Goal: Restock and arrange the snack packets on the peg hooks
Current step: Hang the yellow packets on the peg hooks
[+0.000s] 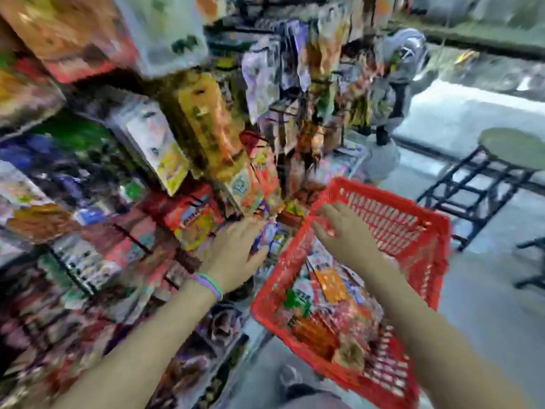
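The frame is heavily blurred. My left hand reaches to a purple and white snack packet at the foot of the hanging rows and holds it between thumb and fingers. My right hand hovers over the near-left corner of a red plastic basket, fingers spread and holding nothing. Several snack packets lie in the basket. Yellow and orange packets hang from the peg hooks above my left hand.
Racks packed with hanging packets fill the left and centre. A person in grey stands beyond the rack at the back right. A round-topped stool with a black frame stands on the pale floor at right.
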Demonstrator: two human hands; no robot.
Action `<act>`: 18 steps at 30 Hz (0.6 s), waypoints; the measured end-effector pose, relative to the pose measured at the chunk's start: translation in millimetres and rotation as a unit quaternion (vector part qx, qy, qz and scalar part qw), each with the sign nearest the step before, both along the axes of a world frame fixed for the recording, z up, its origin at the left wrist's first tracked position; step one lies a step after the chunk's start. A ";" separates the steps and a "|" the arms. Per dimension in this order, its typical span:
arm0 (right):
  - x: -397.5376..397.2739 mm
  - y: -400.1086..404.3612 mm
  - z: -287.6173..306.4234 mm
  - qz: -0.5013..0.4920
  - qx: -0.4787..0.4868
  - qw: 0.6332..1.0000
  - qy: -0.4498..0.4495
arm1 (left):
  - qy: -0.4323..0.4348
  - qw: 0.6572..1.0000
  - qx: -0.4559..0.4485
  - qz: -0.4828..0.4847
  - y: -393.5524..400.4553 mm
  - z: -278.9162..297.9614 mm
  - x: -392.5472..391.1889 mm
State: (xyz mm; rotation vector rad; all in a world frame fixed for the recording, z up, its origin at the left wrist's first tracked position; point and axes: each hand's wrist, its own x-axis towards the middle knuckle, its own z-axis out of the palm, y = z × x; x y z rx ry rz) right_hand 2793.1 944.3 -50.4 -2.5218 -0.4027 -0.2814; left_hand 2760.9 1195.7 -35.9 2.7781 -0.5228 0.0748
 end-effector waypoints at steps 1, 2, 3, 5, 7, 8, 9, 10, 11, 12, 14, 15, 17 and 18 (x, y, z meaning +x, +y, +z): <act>-4.7 -16.9 -23.8 -0.024 -0.007 0.998 0.053 | 0.039 0.999 0.005 -0.008 -11.0 -23.5 1.3; -9.7 -31.7 -43.9 -0.047 -0.019 0.994 0.099 | 0.070 0.997 0.009 -0.015 -20.7 -43.8 1.0; -14.0 -42.7 -63.7 -0.067 -0.032 0.985 0.153 | 0.083 0.996 0.011 -0.023 -29.7 -63.0 -0.2; -18.2 -55.4 -100.8 -0.086 -0.042 0.964 0.248 | 0.097 0.995 0.010 -0.030 -45.6 -90.8 -6.3; -18.8 -58.4 -130.5 -0.091 -0.027 0.951 0.294 | 0.133 0.991 0.008 -0.019 -55.2 -107.9 -12.3; -17.5 -58.4 -143.5 -0.097 -0.012 0.944 0.314 | 0.148 0.989 0.004 -0.013 -57.5 -114.2 -13.4; -15.6 -57.2 -155.1 -0.109 0.009 0.936 0.335 | 0.154 0.988 0.000 -0.009 -58.6 -119.4 -13.4; -13.2 -55.3 -166.5 -0.124 0.031 0.928 0.350 | 0.154 0.988 -0.001 -0.006 -58.9 -123.3 -12.9; -10.9 -52.3 -176.7 -0.145 0.044 0.919 0.363 | 0.150 0.989 0.000 -0.008 -58.8 -126.6 -11.9; -8.3 -48.7 -186.5 -0.167 0.049 0.912 0.371 | 0.144 0.990 0.003 -0.011 -58.7 -128.4 -10.9; -5.3 -39.5 -204.6 -0.202 0.028 0.899 0.386 | 0.135 0.991 0.011 -0.015 -58.4 -131.5 -11.3; -4.4 -35.0 -210.9 -0.219 0.007 0.893 0.393 | 0.132 0.991 0.013 -0.016 -58.2 -133.2 -11.6; -1.5 -27.8 -220.2 -0.251 -0.028 0.875 0.413 | 0.123 0.992 0.014 -0.016 -58.4 -134.5 -13.2; 0.7 -25.3 -221.8 -0.264 -0.029 0.866 0.424 | 0.122 0.992 0.013 -0.016 -58.3 -134.6 -13.6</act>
